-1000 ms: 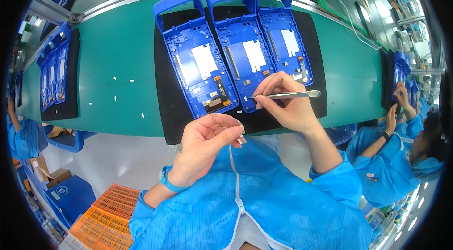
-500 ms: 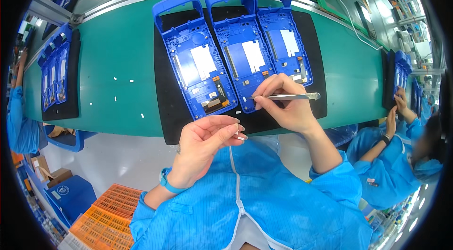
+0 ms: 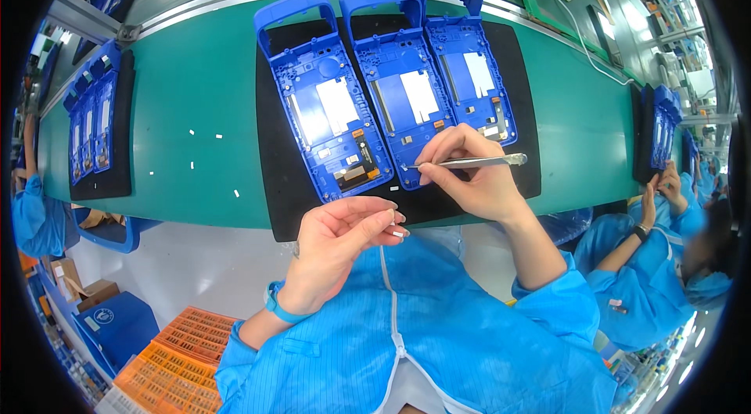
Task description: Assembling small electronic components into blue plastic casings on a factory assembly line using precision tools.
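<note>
Three blue plastic housings with loop-shaped tops lie side by side on a black mat: a left one, a middle one and a right one. Metal tweezers are pinched in my right hand, their tip at the lower left part of the middle housing. My left hand is closed just below the mat, thumb against fingers, pinching a small white piece. Another small white piece rests on the mat between my hands.
Several white bits, one near the front edge, lie on the green table. More blue housings stand on mats at the left and right. Co-workers sit at both sides. Orange trays are at lower left.
The tweezers' tip has shifted slightly down and left over the middle housing. My left hand keeps its pinch. Beyond the table, a dark mat has slid right. The right co-worker's hands have moved.
</note>
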The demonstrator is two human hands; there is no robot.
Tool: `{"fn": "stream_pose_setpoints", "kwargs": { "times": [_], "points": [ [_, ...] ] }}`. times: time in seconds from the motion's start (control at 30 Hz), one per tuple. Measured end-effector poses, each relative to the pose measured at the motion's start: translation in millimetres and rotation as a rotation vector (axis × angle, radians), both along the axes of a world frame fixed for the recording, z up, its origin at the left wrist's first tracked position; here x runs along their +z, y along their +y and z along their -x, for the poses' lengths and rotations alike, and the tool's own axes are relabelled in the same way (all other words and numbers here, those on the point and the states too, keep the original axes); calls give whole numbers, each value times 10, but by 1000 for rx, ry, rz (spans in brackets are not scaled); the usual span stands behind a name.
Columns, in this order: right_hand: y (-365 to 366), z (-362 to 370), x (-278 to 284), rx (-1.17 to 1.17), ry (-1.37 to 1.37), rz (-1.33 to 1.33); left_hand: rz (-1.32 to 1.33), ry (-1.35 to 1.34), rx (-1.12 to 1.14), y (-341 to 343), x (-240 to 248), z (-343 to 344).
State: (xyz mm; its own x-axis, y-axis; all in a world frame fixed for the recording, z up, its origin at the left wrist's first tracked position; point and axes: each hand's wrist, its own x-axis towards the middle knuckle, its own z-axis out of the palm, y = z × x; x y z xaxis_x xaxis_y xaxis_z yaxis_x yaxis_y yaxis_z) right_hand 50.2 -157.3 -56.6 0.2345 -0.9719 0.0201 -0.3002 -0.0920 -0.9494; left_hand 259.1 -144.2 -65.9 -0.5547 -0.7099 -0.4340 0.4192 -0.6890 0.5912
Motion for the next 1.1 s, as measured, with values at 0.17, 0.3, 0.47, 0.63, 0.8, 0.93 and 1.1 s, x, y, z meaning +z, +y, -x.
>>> {"fn": "stream_pose_setpoints", "kwargs": {
  "times": [0.17,0.3,0.47,0.63,0.8,0.93,1.1],
  "points": [
    [19,-3,8,-36,-113,-32,-7,-6,2,10,2,1],
    [117,-3,53,-10,-365,-79,-11,-18,19,21,31,83],
    [237,47,123,42,-383,-67,41,8,-40,19,-16,205],
    [208,350,118,-242,-270,27,18,51,-94,-15,-23,258],
    [175,388,24,-240,-119,34,-142,177,-124,-36,70,369],
    [159,390,41,-232,-73,53,-154,151,-132,-42,48,376],
    [133,400,28,-227,-30,70,-158,141,-126,-52,60,391]
  ]
}}
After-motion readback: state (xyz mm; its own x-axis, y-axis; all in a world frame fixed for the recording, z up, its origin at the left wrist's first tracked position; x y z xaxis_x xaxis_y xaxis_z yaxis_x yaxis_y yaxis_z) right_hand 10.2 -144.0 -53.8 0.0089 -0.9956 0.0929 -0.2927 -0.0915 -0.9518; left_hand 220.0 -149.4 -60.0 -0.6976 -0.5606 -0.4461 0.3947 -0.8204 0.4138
